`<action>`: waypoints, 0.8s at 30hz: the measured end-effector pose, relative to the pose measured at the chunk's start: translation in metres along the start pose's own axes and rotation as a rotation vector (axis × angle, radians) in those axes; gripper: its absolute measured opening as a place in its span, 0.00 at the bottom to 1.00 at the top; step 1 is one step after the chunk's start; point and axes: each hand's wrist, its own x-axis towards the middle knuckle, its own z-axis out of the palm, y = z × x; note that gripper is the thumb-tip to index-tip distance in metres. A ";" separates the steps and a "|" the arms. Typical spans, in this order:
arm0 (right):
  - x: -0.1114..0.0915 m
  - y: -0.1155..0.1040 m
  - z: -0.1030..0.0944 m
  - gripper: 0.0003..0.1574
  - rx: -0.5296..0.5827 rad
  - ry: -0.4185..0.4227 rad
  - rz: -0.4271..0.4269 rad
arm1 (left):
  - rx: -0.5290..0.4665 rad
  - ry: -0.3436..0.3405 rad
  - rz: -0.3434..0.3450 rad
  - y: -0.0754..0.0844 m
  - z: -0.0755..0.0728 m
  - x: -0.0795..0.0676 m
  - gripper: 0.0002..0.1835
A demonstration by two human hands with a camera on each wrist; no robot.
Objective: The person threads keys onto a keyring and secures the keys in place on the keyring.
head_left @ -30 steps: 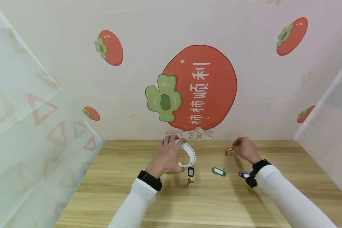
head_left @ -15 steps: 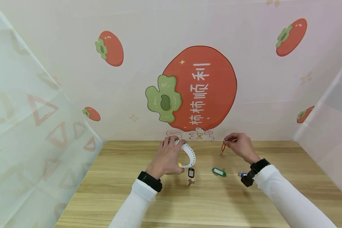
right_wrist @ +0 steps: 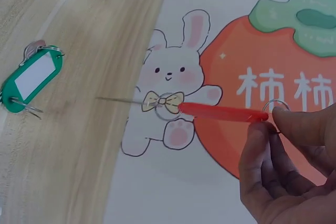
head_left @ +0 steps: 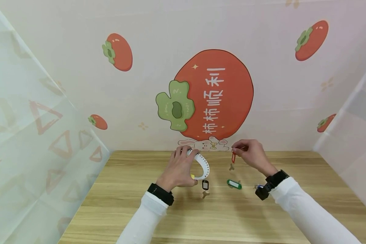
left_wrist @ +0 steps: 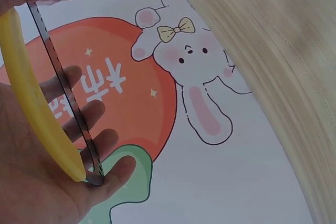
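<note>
My left hand (head_left: 180,166) grips a curved key holder (head_left: 204,166) whose white strip is lined with small holes. Its yellow handle (left_wrist: 39,106) lies along the palm in the left wrist view. From the strip's lower end hangs a black key tag (head_left: 205,185) with a key (head_left: 205,194) below it. To the right, my right hand (head_left: 252,154) pinches the ring of a red key tag (right_wrist: 226,112) between thumb and fingertips. That tag hangs above the table with its own key (head_left: 231,166) dangling underneath, a short way right of the key holder.
A green key tag (head_left: 234,184) with a white label lies on the wooden table (head_left: 125,203). A blue key tag (head_left: 259,186) lies farther right, partly covered by the right wrist's camera. Behind the table stands a wall sheet (head_left: 149,67) printed with persimmons and a rabbit.
My right hand has raised the red key tag and carried it left, toward the key holder. The tag has swung to hang down. My left hand stays nearly still; the black tag's key has turned slightly.
</note>
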 end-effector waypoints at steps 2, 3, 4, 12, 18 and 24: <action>0.000 -0.003 0.001 0.05 0.005 -0.002 -0.015 | 0.002 0.002 0.001 0.000 0.000 0.000 0.52; 0.000 -0.004 0.001 0.05 0.009 -0.003 -0.018 | 0.003 0.002 0.002 0.000 0.000 0.000 0.52; 0.000 -0.005 0.001 0.05 0.011 -0.006 -0.023 | 0.004 0.001 0.003 0.000 0.000 0.000 0.52; -0.001 -0.012 0.002 0.06 0.024 -0.024 -0.019 | 0.005 -0.006 0.006 0.001 -0.002 0.000 0.52; -0.001 -0.016 0.003 0.07 0.024 -0.029 -0.004 | 0.003 -0.012 0.006 0.001 -0.001 0.000 0.52; -0.002 -0.018 0.004 0.07 0.025 -0.025 -0.002 | -0.002 -0.010 0.006 0.001 -0.002 0.000 0.52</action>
